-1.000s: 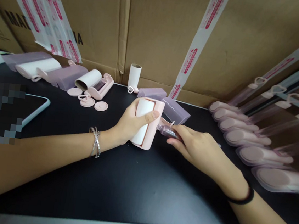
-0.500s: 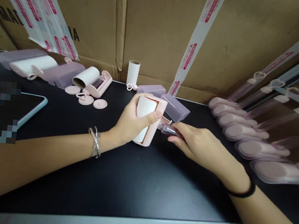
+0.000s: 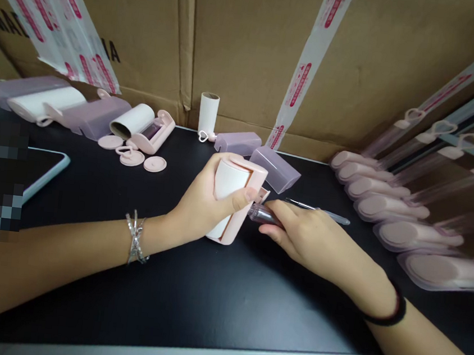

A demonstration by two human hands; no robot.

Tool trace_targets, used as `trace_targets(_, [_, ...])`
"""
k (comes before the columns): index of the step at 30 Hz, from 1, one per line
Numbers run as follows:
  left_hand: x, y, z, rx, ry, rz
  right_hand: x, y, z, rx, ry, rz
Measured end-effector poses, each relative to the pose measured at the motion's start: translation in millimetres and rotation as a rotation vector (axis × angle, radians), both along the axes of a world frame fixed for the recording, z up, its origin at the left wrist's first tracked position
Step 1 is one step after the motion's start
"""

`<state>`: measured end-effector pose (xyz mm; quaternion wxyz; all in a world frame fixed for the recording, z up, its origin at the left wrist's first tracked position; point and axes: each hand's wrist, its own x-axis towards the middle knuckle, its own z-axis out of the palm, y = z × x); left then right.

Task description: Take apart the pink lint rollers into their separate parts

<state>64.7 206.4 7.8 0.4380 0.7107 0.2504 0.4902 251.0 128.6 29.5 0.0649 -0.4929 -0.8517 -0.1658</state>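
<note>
My left hand (image 3: pixel 194 201) is closed around a lint roller (image 3: pixel 229 188) with a white sheet roll in a pale pink frame, thumb pressing on the frame's side. Held upright, the roller stands just above the black table. My right hand (image 3: pixel 319 240) grips a clear purplish handle (image 3: pixel 263 215) whose tip meets the pink frame's right side. Fingers cover most of the handle, and I cannot tell whether it is fixed in the frame. A small pink flap (image 3: pixel 264 194) sticks out behind the frame.
Two lilac covers (image 3: pixel 277 170) and an upright white roll (image 3: pixel 208 112) stand behind. Rollers, covers and pink discs (image 3: pixel 155 164) lie left, near a tablet-like device (image 3: pixel 46 171). Several finished-looking lint rollers (image 3: pixel 411 235) line the right. A slim tool (image 3: pixel 332 216) lies behind my right hand.
Both hands, with the roller and handle, have shifted slightly downward in view. The slim tool behind my right hand now shows. The camera view has shifted a little.
</note>
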Motion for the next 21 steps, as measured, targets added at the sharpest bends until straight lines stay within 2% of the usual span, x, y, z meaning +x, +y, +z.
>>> trace_targets(5, [-2.8,-7.2,0.0,0.032,0.060,0.040,-8.5,-5.3,-3.7,-0.003,-0.012,-0.040])
trace_targets(8, [-1.6,-5.0,-0.9,0.009,0.052,-0.008,-7.8,-3.4,-2.6,-0.024,-0.005,-0.041])
trace_targets(12, [3.2,16.6,-6.7,-0.139,-0.035,-0.201,16.1,5.6,9.8,-0.009,0.032,-0.089])
trace_targets(14, [6.4,34.2,-6.1,-0.115,-0.030,-0.156,36.1,11.0,18.5,0.078,0.108,-0.134])
trace_targets(16, [11.9,52.4,1.2,0.067,0.123,-0.053,56.0,16.8,24.6,0.188,0.255,-0.181])
trace_targets(18, [22.4,67.7,14.0,0.378,0.411,-0.012,72.1,23.3,25.6,0.273,0.447,-0.230])
trace_targets(21, [49.2,82.3,31.4,0.799,0.761,-0.077,86.7,32.9,18.9,0.322,0.689,-0.275])
